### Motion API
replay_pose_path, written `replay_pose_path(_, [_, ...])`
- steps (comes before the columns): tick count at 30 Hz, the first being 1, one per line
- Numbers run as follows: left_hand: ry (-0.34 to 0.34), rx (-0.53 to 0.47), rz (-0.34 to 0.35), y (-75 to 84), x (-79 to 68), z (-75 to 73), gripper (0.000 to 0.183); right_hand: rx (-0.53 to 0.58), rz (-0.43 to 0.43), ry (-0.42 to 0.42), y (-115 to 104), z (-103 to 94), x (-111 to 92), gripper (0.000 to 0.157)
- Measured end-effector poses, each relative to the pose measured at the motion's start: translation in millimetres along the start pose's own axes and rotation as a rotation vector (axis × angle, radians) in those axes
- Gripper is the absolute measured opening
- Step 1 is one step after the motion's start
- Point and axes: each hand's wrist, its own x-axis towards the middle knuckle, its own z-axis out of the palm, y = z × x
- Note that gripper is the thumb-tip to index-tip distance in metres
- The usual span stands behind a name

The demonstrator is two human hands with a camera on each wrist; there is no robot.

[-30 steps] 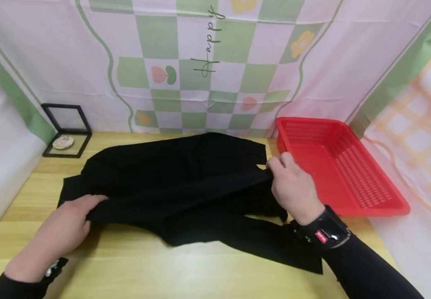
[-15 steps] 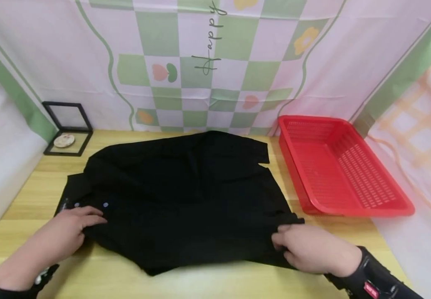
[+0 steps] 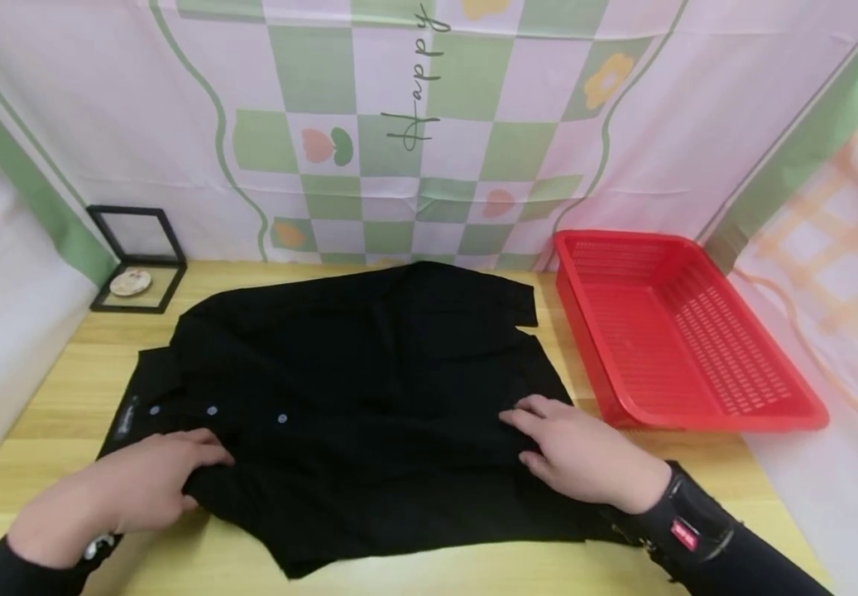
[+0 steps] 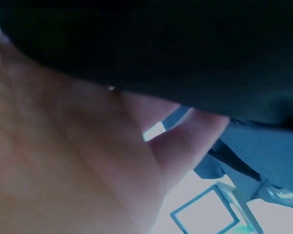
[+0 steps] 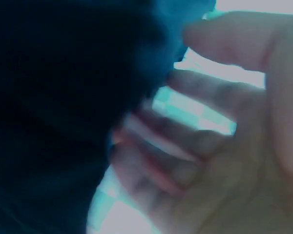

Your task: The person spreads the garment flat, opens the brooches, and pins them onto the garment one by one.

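A black button-up shirt (image 3: pixel 369 364) lies spread on the table, its collar to the left and several pale buttons along its front. In the head view my left hand (image 3: pixel 149 480) is at the near left part of the shirt, gripping the edge of the cloth. Dark fabric covers part of that palm (image 4: pixel 78 146) in the left wrist view. My right hand (image 3: pixel 585 455) rests on the lower right of the shirt, fingers spread and relaxed. The right wrist view shows its thumb (image 5: pixel 229 41) apart from the other fingers, beside the dark cloth.
A red plastic basket (image 3: pixel 607 372) stands right of the shirt on the wooden table (image 3: pixel 34 447). At the back left is a black-edged frame (image 3: pixel 171 285), folded open, with a small round patterned disc (image 3: pixel 131 282). A checked curtain (image 3: pixel 399 199) hangs behind.
The shirt's lifted front panel has come down toward me and lies flat, showing the buttons. My right hand let go of its edge and shifted onto the cloth. The left moved slightly nearer.
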Motion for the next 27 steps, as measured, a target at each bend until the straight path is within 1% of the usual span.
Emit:
replay_pose_path(2, [-0.028,-0.017,-0.006,0.8,0.5,-0.9,0.042,-0.029,0.042,-0.101,1.4,6.1,0.4,0.054])
replay_pose_path(4, [-0.031,-0.016,-0.009,-0.4,0.0,-2.3,0.042,-0.041,0.060,-0.162,3.2,11.6,-0.8,0.056])
replay_pose_path(6, [-0.037,-0.020,0.000,-3.1,-0.8,-4.6,0.042,-0.045,0.058,-0.180,4.8,14.7,-2.2,0.052])
replay_pose_path(9, [-0.064,-0.031,0.031,-6.3,-1.1,-9.9,0.042,-0.034,0.052,-0.184,5.9,12.8,-2.2,0.049])
replay_pose_path(11, [-0.094,-0.038,0.050,-6.4,-0.1,-14.7,0.043,-0.019,0.066,-0.216,5.1,7.9,-0.2,0.051])
replay_pose_path(14, [-0.144,-0.059,0.047,-3.1,2.4,-24.8,0.046,0.016,0.100,-0.272,2.0,-1.2,6.3,0.056])
replay_pose_path(16, [-0.156,-0.065,0.060,1.1,5.3,-32.7,0.047,0.033,0.108,-0.275,0.0,-7.7,13.7,0.054])
replay_pose_path(18, [-0.122,-0.046,0.099,6.0,10.0,-40.6,0.044,0.026,0.092,-0.225,-1.1,-12.7,23.3,0.048])
replay_pose_path(19, [-0.084,-0.028,0.132,8.5,14.1,-43.7,0.042,0.009,0.078,-0.185,-1.0,-14.4,28.6,0.046])
replay_pose_path(21, [0.022,0.030,0.180,13.0,25.1,-47.6,0.039,-0.037,0.056,-0.095,0.3,-14.7,40.3,0.044])
replay_pose_path(22, [0.081,0.062,0.188,14.5,31.7,-48.3,0.038,-0.061,0.057,-0.061,1.6,-12.8,45.8,0.046])
replay_pose_path(23, [0.137,0.096,0.179,15.4,38.2,-48.1,0.038,-0.076,0.069,-0.046,3.2,-10.2,51.0,0.049])
replay_pose_path(24, [0.177,0.118,0.159,15.7,44.9,-47.0,0.039,-0.088,0.079,-0.040,5.1,-6.5,55.4,0.052])
replay_pose_path(25, [0.201,0.137,0.129,15.4,51.1,-45.2,0.042,-0.099,0.089,-0.053,6.5,-2.6,58.7,0.055])
replay_pose_path(27, [0.205,0.165,0.042,13.5,60.2,-40.3,0.049,-0.114,0.114,-0.100,8.3,5.2,62.2,0.058])
